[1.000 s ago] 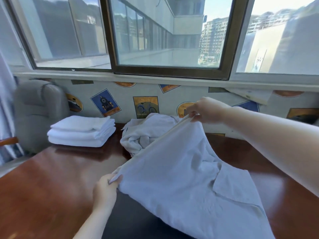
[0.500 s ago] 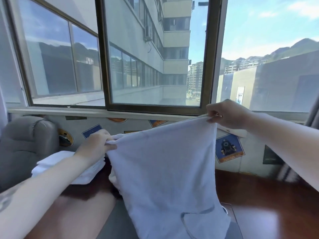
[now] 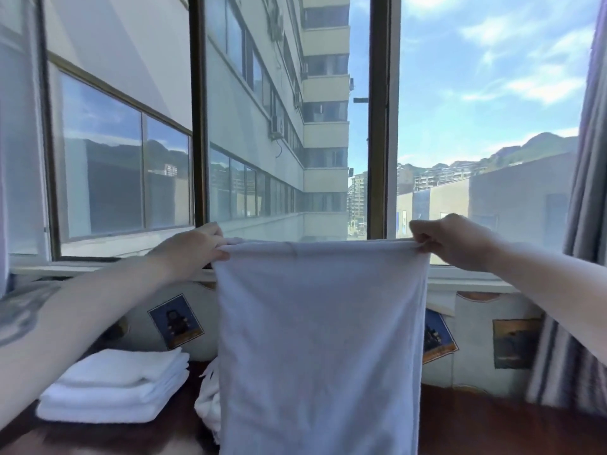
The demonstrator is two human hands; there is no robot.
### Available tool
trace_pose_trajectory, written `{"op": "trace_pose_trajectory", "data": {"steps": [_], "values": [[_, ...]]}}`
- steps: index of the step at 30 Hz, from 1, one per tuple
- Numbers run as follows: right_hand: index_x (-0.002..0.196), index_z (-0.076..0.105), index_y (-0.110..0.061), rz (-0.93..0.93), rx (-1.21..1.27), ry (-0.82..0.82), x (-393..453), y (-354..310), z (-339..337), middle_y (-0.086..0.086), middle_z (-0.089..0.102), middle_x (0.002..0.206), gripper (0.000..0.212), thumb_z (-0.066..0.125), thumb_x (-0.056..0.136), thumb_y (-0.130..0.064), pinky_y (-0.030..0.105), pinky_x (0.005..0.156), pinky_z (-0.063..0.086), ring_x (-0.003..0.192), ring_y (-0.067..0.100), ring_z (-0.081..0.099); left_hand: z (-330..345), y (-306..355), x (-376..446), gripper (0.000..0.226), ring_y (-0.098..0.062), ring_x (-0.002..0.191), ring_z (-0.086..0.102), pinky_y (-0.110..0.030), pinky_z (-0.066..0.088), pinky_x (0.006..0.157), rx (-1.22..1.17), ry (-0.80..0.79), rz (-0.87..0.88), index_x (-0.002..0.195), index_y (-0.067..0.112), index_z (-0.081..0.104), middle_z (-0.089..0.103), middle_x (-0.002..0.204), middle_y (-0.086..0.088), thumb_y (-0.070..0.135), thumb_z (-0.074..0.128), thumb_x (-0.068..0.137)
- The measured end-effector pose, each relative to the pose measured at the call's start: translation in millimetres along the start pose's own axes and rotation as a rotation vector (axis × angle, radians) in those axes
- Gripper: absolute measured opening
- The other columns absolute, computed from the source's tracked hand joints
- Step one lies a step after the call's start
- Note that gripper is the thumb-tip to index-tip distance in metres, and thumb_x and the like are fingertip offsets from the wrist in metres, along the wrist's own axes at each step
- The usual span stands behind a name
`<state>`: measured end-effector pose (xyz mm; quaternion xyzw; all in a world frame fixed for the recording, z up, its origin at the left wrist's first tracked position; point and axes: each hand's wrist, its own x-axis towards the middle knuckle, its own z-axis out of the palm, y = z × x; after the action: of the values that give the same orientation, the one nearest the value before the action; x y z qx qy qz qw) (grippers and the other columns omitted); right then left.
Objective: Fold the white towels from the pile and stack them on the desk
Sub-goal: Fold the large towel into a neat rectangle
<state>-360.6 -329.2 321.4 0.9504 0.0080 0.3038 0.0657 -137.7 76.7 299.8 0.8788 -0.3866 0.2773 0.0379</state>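
One white towel (image 3: pixel 320 339) hangs upright before the window (image 3: pixel 279 126), long axis vertical, top edge level and taut between both hands, lower end running out of view at 6 o'clock. The left hand (image 3: pixel 189 249) pinches the top corner at 9 o'clock of the towel; the right hand (image 3: pixel 450 241) pinches the opposite corner at 3 o'clock — each grip closed tight on the hem, fingers curled over it. At 8 o'clock, on the dark wooden counter (image 3: pixel 492 425), lies one stack of folded towels (image 3: pixel 115 387), about three layers, long edges running roughly 8 to 2 o'clock. Just beside it, partly hidden behind the held towel, one crumpled pile (image 3: pixel 208 402) — its count cannot be told. A striped curtain (image 3: pixel 578 257) hangs at 3 o'clock.
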Motion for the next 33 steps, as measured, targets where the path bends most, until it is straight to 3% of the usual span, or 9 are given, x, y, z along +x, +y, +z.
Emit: {"op": "trace_pose_trajectory", "data": {"steps": [2,6,10,15,19,23,28,33], "values": [[0.066,0.032,-0.030,0.018,-0.002,0.000,-4.8,2.4,-6.8,-0.007,0.047,0.059,0.046,0.066,0.089,-0.009,0.033,0.055,0.036,0.059,0.021,0.046,-20.3,7.6,-1.9,0.024,-0.013,0.096,0.055,-0.022,0.040,0.080,0.044,-0.112,-0.011,0.119,0.017,0.060,0.048,0.112,0.006,0.029,0.047,0.102],[0.066,0.045,-0.025,0.054,0.035,-0.015,-18.4,2.9,-11.5,-0.004,0.053,0.061,0.036,0.070,0.087,-0.010,0.037,0.065,0.046,0.065,0.024,0.050,-37.9,18.6,-15.8,0.041,-0.014,0.091,0.056,-0.027,0.040,0.084,-0.080,-0.273,0.075,0.097,0.009,0.063,0.044,0.113,0.009,0.039,0.035,0.103],[0.088,0.074,-0.021,0.066,0.063,-0.067,-37.6,-6.4,-5.5,-0.002,0.072,0.082,0.013,0.068,0.089,-0.009,0.038,0.079,0.052,0.081,0.019,0.064,-33.5,25.8,-30.0,0.036,0.001,0.081,0.051,-0.010,0.032,0.072,-0.207,-0.229,0.054,0.077,0.013,0.062,0.049,0.104,0.011,0.033,0.046,0.102],[0.106,0.076,-0.024,0.061,0.063,-0.161,-63.9,-16.9,12.7,-0.006,0.074,0.100,0.024,0.062,0.094,-0.009,0.035,0.091,0.050,0.097,0.018,0.066,-18.2,34.9,-46.7,0.034,-0.012,0.085,0.056,-0.018,0.037,0.073,-0.318,-0.213,0.007,0.077,0.007,0.069,0.054,0.099,0.004,0.032,0.058,0.097],[0.108,0.073,-0.031,0.013,-0.034,-0.303,-78.7,-21.8,31.9,-0.012,0.071,0.104,0.027,0.055,0.098,-0.015,0.031,0.090,0.048,0.100,0.012,0.063,-3.3,39.4,-52.3,0.037,-0.011,0.076,0.054,-0.023,0.037,0.069,-0.240,-0.227,0.035,0.067,0.012,0.065,0.052,0.091,0.006,0.039,0.063,0.092],[0.104,0.074,-0.029,0.029,-0.040,-0.325,-87.5,-20.4,51.8,-0.011,0.071,0.103,0.024,0.058,0.095,-0.013,0.032,0.086,0.048,0.098,0.013,0.063,12.7,35.3,-57.1,0.038,-0.008,0.070,0.053,-0.029,0.037,0.066,-0.281,-0.152,0.032,0.054,0.024,0.057,0.053,0.083,0.011,0.038,0.070,0.087],[0.101,0.073,-0.026,0.066,-0.082,-0.261,-84.7,-18.8,58.3,-0.009,0.073,0.096,0.020,0.058,0.094,-0.015,0.030,0.079,0.048,0.093,0.017,0.065,23.2,26.2,-56.1,0.025,-0.013,0.075,0.058,-0.029,0.041,0.067,-0.331,-0.028,0.023,0.070,0.018,0.075,0.060,0.082,0.005,0.039,0.074,0.083],[0.109,0.067,-0.029,0.154,-0.276,-0.177,-60.5,-27.7,42.0,-0.001,0.071,0.093,0.025,0.048,0.098,-0.018,0.027,0.063,0.041,0.087,0.022,0.065,17.1,7.6,-42.3,0.024,-0.005,0.075,0.055,-0.026,0.036,0.066,-0.291,-0.082,0.084,0.071,0.028,0.066,0.055,0.084,0.012,0.036,0.062,0.093]]}}
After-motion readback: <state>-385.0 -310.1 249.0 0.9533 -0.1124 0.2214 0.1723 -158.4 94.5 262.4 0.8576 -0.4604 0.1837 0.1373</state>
